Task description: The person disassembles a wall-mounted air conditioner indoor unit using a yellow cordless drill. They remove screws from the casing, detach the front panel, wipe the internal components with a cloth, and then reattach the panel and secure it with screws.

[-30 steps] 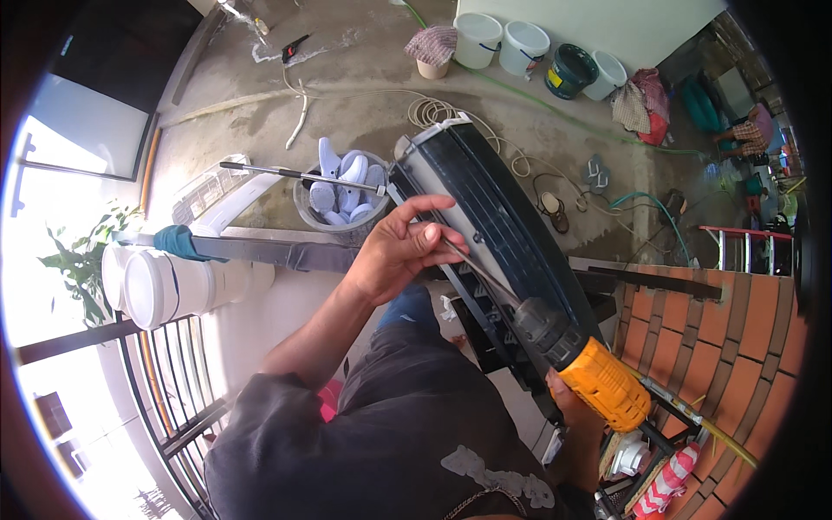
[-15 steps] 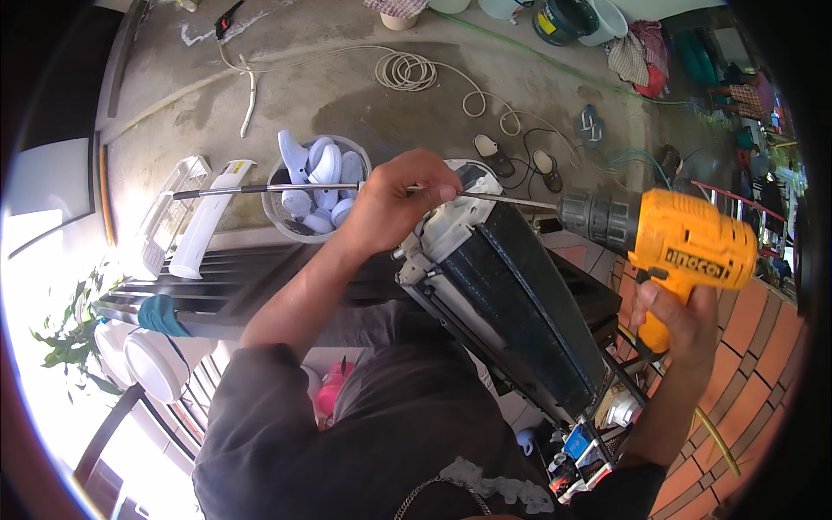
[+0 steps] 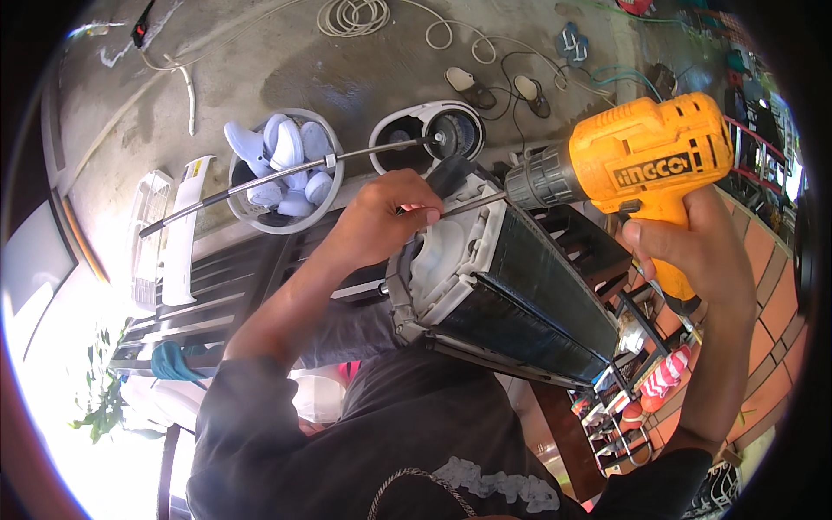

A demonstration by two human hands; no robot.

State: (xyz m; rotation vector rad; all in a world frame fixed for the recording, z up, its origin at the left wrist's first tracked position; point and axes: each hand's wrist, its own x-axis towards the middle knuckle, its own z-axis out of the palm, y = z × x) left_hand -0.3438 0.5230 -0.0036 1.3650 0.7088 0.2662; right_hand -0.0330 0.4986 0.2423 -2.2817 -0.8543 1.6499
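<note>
My right hand (image 3: 689, 243) grips a yellow cordless drill (image 3: 650, 139) by its handle, thumb near the trigger. A long thin metal bit (image 3: 475, 204) runs leftward from its chuck. My left hand (image 3: 381, 217) pinches that bit toward its far end, above the white plastic end (image 3: 438, 264) of a long black finned appliance body (image 3: 537, 321). That body lies at a slant just in front of me; the bit's tip is hidden by my fingers.
A basket of white slippers (image 3: 290, 160), a mop bucket (image 3: 392, 121) with handle across it, white panels (image 3: 186, 234) and a dark slatted bench (image 3: 225, 312) are ahead. Hoses (image 3: 355, 19) and shoes (image 3: 530, 94) lie on the concrete; a shoe rack (image 3: 611, 433) stands right.
The drill has swung up and right from low beside the body to level above it, with my right hand. My left hand has moved up over the body's white end.
</note>
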